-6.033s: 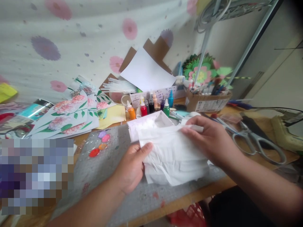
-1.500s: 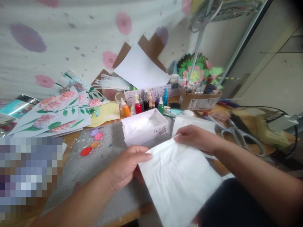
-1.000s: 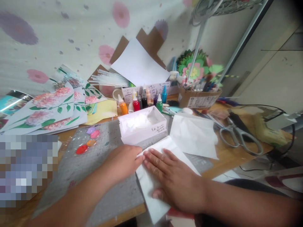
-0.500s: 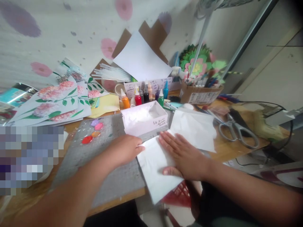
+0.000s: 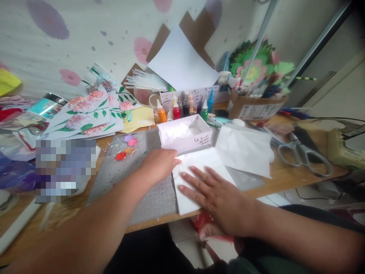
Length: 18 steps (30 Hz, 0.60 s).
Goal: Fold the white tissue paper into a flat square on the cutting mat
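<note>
Beneath our fingers lies a grey gridded mat (image 5: 152, 199), then a flat white paper sheet (image 5: 198, 160), long axis unclear, far edge facing the white cardboard box (image 5: 185, 143) beyond. Our right hand (image 5: 213, 199) spreads wide on the sheet; our left hand (image 5: 159, 164), bunched, touches its far-left corner, grip unclear.

Two hands (image 5: 159, 163), two tissue-like sheets (image 5: 196, 158)

Four paint blobs (image 5: 132, 142), at least eight bottles (image 5: 176, 112), one open white box (image 5: 182, 144), one cardboard box (image 5: 258, 109), one pair of scissors (image 5: 300, 150).
</note>
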Available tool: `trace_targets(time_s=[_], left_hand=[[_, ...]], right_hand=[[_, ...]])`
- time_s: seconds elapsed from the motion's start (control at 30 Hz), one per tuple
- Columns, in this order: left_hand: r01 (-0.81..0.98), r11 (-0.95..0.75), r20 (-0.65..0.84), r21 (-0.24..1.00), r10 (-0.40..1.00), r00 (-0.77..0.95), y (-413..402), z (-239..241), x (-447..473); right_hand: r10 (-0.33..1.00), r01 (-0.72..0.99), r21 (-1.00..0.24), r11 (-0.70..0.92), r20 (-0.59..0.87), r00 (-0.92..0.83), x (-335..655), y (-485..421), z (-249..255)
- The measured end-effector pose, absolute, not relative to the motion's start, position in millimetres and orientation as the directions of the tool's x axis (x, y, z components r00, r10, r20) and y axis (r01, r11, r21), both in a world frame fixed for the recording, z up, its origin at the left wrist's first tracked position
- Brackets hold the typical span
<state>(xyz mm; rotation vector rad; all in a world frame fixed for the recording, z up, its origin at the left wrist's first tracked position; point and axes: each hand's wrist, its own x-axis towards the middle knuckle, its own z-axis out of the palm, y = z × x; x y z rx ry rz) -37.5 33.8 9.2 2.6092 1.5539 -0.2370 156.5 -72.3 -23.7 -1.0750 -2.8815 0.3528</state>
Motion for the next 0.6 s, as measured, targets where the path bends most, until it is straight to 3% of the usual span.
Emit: trace_targets(time_s=[0.3, 0.4, 0.47, 0.53, 0.6], left_hand=[[0.904, -0.422, -0.139, -0.058, 0.901, 0.412, 26, 19, -37], [0.914, -0.402, 0.002, -0.057, 0.915, 0.403, 17, 21, -37], [0.879, -0.473, 0.160, 0.070, 0.875, 0.458, 10, 18, -34], [0.737, -0.632, 0.298, 0.239, 0.770, 0.564, 3, 11, -30], [0.532, -0.786, 0.365, 0.316, 0.618, 0.696, -2, 2, -23]], right_hand=[[0.466, 0.378, -0.578, 0.723, 0.004, -0.885, 159, -93, 7], [0.554, 0.446, -0.554, 0.703, 0.033, -0.832, 166, -91, 20], [0.617, 0.512, -0.489, 0.706, 0.072, -0.784, 175, -86, 28], [0.663, 0.548, -0.419, 0.724, 0.204, -0.720, 191, -79, 38], [0.744, 0.648, -0.366, 0.668, 0.370, -0.557, 213, -67, 45]])
